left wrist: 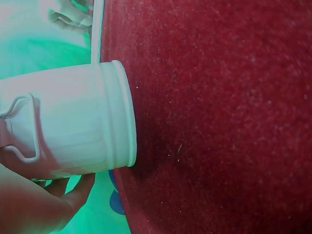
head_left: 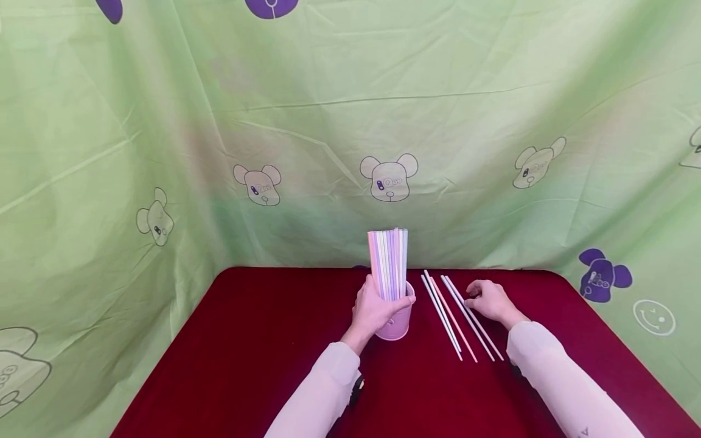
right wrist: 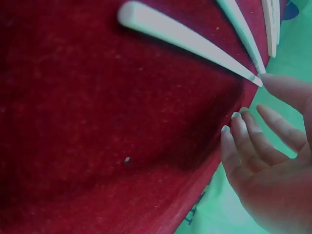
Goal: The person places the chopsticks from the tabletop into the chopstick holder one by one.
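My left hand (head_left: 376, 309) grips a pink metal bucket (head_left: 395, 328), its thumb lying across the front near the rim. A dense bundle of pastel chopsticks (head_left: 390, 261) stands upright in the bucket. The bucket's side with its small handle (left wrist: 34, 126) faces the left wrist camera. My right hand (head_left: 491, 301) hovers at the right of several loose chopsticks, fingers relaxed and apart from the thumb. In the right wrist view, the thumb tip is by the far end of a pale chopstick (right wrist: 190, 41); whether it touches cannot be told.
Loose chopsticks lie slanted on the dark red tablecloth (head_left: 263, 340), a pink one (head_left: 454, 319) among pale ones. A green curtain (head_left: 328, 134) printed with bear heads hangs close behind the table and along both sides.
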A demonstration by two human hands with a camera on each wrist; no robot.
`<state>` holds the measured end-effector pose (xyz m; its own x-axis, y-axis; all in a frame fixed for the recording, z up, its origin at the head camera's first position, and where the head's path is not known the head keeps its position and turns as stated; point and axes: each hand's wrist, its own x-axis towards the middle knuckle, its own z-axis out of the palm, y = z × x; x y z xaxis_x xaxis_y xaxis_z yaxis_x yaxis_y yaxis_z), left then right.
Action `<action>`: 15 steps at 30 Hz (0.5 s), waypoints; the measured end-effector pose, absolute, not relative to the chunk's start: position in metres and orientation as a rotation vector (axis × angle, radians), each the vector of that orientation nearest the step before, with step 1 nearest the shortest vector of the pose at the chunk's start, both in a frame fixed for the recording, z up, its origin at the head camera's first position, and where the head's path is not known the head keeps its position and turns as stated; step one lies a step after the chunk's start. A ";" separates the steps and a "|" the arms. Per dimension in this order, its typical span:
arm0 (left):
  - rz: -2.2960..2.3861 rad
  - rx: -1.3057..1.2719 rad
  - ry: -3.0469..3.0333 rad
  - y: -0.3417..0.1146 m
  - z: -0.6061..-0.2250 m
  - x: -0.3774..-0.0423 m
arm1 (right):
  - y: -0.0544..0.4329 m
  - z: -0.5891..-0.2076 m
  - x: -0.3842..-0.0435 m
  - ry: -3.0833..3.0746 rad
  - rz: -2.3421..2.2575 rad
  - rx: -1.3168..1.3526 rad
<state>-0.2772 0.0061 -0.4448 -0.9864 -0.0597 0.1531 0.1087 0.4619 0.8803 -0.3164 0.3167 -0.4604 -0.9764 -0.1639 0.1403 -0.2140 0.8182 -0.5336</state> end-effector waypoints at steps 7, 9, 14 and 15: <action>-1.556 -0.047 -2.551 0.006 -0.443 -0.277 | 0.317 -0.459 -0.314 -2.950 0.843 0.259; -1.565 -0.051 -2.547 0.005 -0.443 -0.277 | 0.317 -0.458 -0.313 -2.964 0.847 0.226; -1.569 -0.051 -2.542 0.005 -0.443 -0.276 | 0.317 -0.453 -0.311 -2.994 0.845 0.175; -1.568 -0.050 -2.543 0.005 -0.443 -0.276 | 0.318 -0.453 -0.311 -3.000 0.859 0.170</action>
